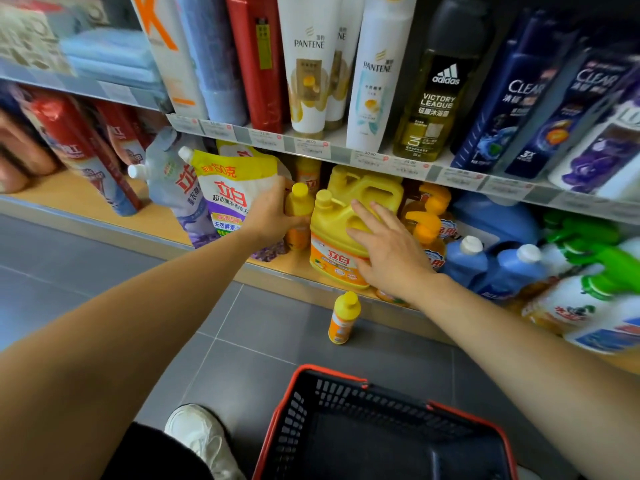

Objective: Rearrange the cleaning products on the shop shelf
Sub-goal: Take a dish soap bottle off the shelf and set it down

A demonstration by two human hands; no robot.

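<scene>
Left fingers (292, 220): curled round a small bottle (300, 202) with a yellow cap, clamped on its body just below the cap. The bottle is upright on the lower shelf (104, 209), between the pouches (221, 192) and the jug (337, 244), touching or nearly touching the jug's side. Left hand (272, 216) is seen from the back, wrist straight. The forearm is bare and fully extended, running in from the lower left.

Right fingers (363, 213): straight and spread apart, laid flat over the jug's handle and shoulder, gripping nothing. The thumb points left across the jug's front. Right hand (389, 249) is palm down, wrist slightly bent. The forearm is bare and comes in from the lower right.

The jug is large and yellow with an orange label, and it stands at the front edge of the lower shelf. To its right are orange spray bottles (427, 216), then blue bottles (485, 263) with white caps, then green-topped sprayers (599, 258).

A second small bottle (343, 318) stands upright on the floor (104, 271), just below the shelf edge under the jug.

The upper shelf (311, 145) holds shampoo bottles (308, 64). A basket (346, 374), black with a red rim, sits on the floor nearest the camera. A white shoe (201, 436) is to its left.
</scene>
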